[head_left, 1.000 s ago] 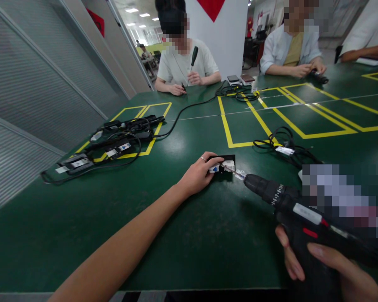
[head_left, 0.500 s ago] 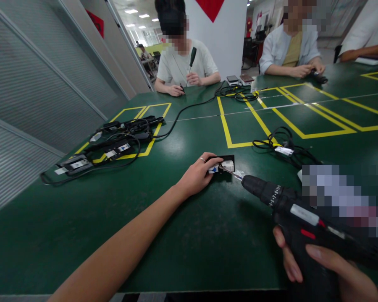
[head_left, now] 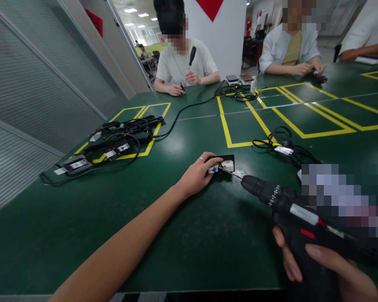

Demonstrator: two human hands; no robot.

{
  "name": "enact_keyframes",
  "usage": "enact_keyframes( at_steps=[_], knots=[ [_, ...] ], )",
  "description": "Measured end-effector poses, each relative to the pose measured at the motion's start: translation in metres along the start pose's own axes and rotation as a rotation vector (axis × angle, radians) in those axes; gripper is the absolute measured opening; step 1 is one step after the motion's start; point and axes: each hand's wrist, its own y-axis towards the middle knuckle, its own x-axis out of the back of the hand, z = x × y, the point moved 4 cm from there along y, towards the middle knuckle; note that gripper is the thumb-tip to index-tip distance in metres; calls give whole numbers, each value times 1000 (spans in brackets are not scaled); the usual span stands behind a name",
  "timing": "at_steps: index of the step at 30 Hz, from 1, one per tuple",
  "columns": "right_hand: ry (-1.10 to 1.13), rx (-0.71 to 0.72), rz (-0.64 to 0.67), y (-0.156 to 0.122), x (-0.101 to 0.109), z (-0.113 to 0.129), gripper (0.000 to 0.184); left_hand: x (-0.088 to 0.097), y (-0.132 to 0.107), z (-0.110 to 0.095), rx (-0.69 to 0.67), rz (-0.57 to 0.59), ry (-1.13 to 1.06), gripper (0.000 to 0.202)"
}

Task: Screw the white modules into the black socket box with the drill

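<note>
My left hand (head_left: pixel 199 175) grips a small black case (head_left: pixel 228 158) with white labels, standing on the green table. Its index finger lies along the case's top and a ring is on one finger. My right hand (head_left: pixel 326 260) is wrapped round the handle of a black cordless drill (head_left: pixel 280 197). From the drill's chuck a thin metal bit (head_left: pixel 234 173) points left, its tip at the labelled face of the case. Whether the tip sits in a screw is too small to tell. The drill's lower handle runs out of view at the bottom.
Black adapters with cables (head_left: pixel 122 140) lie in a yellow-taped area at the left. A coiled cable (head_left: pixel 285 140) lies right of the case, near a blurred-out patch. Across the green table (head_left: pixel 182 251), one person holds a screwdriver (head_left: pixel 192 56); another handles a dark object (head_left: pixel 318 76).
</note>
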Motion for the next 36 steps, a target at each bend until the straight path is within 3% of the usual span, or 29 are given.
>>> enact_keyframes(
  at_steps=[36],
  knots=[
    [-35, -48, 2, -3, 4, -3, 37, 2, -1, -1, -6, -1, -8, 54]
  ],
)
